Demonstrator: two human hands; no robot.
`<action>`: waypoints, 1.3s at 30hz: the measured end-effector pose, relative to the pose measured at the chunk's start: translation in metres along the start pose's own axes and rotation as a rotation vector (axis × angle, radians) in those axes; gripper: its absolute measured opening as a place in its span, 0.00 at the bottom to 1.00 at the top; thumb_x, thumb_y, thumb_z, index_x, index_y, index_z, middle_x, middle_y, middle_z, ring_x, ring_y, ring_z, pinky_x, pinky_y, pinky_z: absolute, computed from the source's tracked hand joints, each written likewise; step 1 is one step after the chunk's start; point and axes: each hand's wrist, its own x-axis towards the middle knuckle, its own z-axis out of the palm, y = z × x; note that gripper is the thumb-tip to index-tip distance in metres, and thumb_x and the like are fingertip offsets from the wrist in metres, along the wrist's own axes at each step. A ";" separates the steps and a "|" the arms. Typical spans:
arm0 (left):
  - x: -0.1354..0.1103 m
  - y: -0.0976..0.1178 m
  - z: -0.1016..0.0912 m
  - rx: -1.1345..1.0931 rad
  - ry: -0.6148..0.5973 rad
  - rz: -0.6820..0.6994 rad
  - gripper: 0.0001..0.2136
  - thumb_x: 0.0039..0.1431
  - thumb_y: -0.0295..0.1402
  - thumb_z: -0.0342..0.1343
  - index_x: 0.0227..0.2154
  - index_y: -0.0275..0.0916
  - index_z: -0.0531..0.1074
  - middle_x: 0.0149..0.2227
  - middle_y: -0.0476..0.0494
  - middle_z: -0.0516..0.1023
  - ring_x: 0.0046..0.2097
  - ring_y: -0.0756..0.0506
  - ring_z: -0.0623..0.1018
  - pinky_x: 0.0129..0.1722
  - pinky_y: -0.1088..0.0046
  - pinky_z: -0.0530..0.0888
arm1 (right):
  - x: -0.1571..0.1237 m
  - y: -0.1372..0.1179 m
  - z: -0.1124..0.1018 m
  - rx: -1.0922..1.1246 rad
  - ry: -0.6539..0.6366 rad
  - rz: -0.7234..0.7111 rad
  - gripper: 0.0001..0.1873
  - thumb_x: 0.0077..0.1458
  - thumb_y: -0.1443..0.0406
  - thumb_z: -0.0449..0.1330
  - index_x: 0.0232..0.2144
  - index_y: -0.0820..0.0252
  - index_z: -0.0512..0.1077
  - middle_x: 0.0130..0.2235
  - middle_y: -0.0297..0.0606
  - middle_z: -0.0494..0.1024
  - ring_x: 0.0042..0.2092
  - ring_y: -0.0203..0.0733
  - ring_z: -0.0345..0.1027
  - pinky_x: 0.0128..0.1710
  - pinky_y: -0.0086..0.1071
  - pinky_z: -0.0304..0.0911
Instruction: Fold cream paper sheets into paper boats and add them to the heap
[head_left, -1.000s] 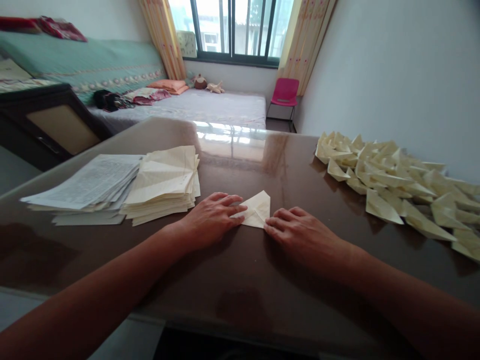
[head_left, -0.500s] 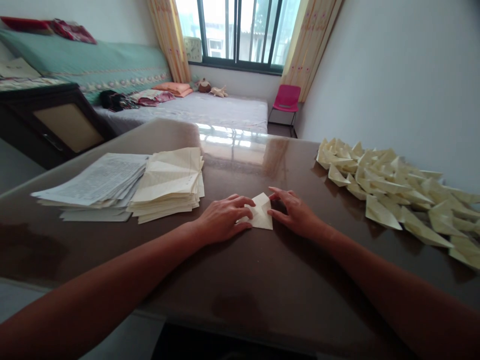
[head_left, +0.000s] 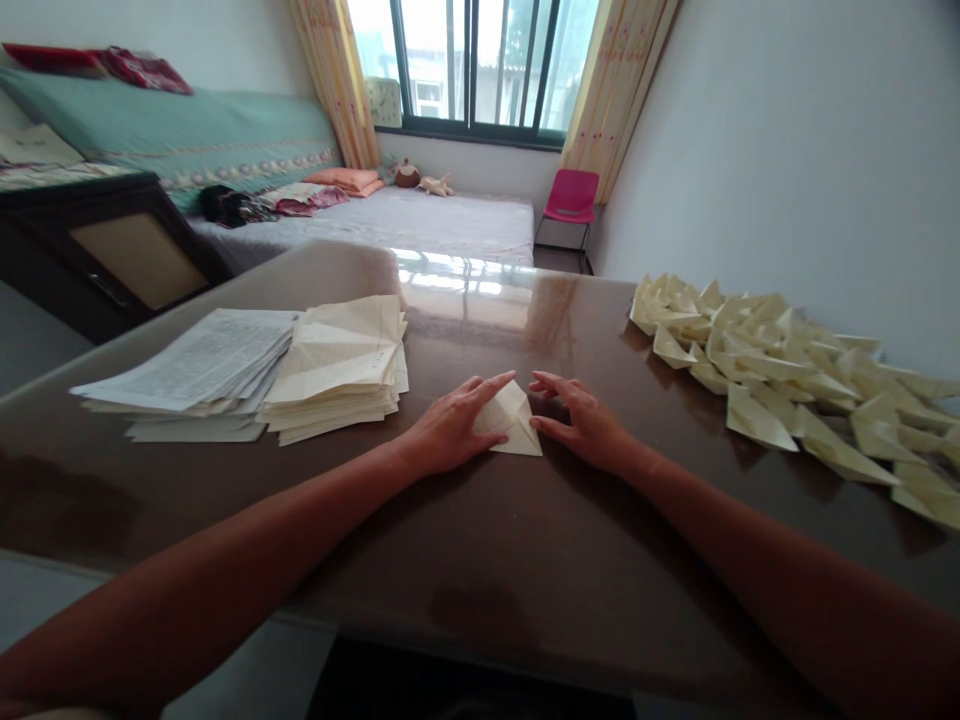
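A small folded sheet of cream paper (head_left: 515, 425) lies on the brown table between my hands, its top coming to a point. My left hand (head_left: 455, 425) rests over its left side, thumb and forefinger spread apart and covering part of that edge. On the other side my right hand (head_left: 581, 422) is beside the paper's right edge, fingers stretched and apart, the thumb tip close to the paper; whether it touches I cannot tell.
To the left lie a stack of cream sheets (head_left: 337, 365) and a stack of printed pages (head_left: 199, 360). Many folded paper boats (head_left: 772, 350) are heaped along the right side by the wall. Beyond the table (head_left: 420, 580) are a bed (head_left: 450, 225) and a pink chair (head_left: 572, 197).
My left hand has shifted, its forefinger now extended along the paper's upper left edge. The folded paper has turned slightly and its right edge slants more. My right hand has barely moved.
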 end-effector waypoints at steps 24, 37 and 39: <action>-0.006 0.005 -0.005 0.071 -0.087 0.214 0.12 0.62 0.40 0.51 0.42 0.46 0.76 0.42 0.47 0.78 0.46 0.47 0.73 0.47 0.72 0.70 | -0.009 -0.018 -0.019 -0.287 -0.204 -0.370 0.12 0.63 0.63 0.51 0.39 0.57 0.74 0.39 0.40 0.77 0.42 0.39 0.67 0.41 0.32 0.60; 0.007 -0.002 0.003 -0.089 0.064 -0.167 0.33 0.58 0.32 0.52 0.65 0.46 0.46 0.28 0.55 0.72 0.27 0.52 0.71 0.33 0.77 0.67 | -0.003 -0.010 -0.007 0.106 -0.063 0.063 0.14 0.56 0.65 0.56 0.46 0.59 0.68 0.33 0.34 0.77 0.32 0.35 0.69 0.35 0.30 0.64; 0.006 -0.002 0.003 -0.096 0.062 -0.148 0.30 0.59 0.32 0.51 0.64 0.47 0.52 0.27 0.55 0.71 0.28 0.52 0.70 0.34 0.77 0.68 | -0.003 -0.010 -0.006 0.112 -0.072 0.075 0.14 0.56 0.65 0.56 0.46 0.59 0.68 0.33 0.34 0.77 0.31 0.35 0.68 0.35 0.30 0.64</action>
